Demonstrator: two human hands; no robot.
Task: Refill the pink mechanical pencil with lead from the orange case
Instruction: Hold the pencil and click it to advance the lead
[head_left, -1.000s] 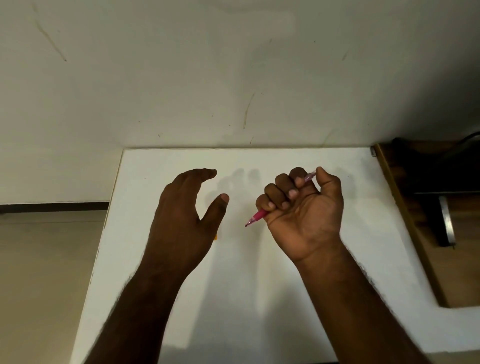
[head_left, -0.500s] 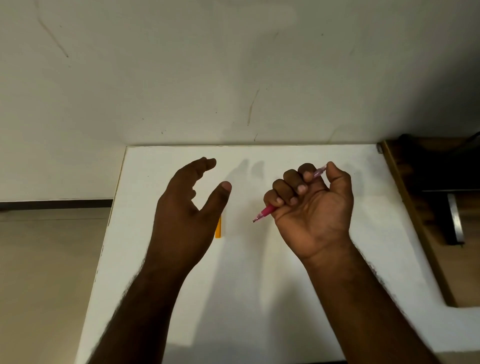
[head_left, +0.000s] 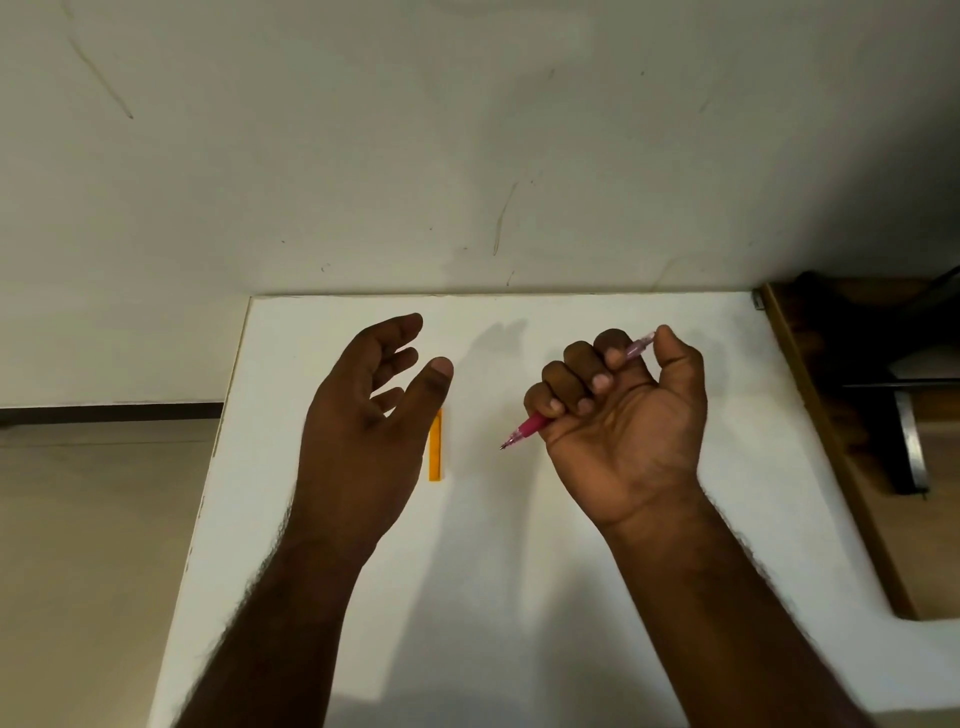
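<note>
The left hand (head_left: 363, 431) has lifted away with fingers spread and empty, uncovering the orange case (head_left: 435, 446) on the white surface (head_left: 519, 571). The right hand (head_left: 623, 415) keeps the pink pencil (head_left: 530, 427) in a closed fist; its cap probably is still on.

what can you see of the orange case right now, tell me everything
The orange case is a slim, flat, rectangular piece, plastic by its look, lying flat on the white table. Its long side runs away from the person, toward the wall. Only a narrow strip shows; its left part and far end are hidden behind the open left hand, which is raised in front of it. Whether the thumb touches it cannot be told. No lid, label or lead is discernible. It lies left of the pencil's tip, apart from it.
</note>
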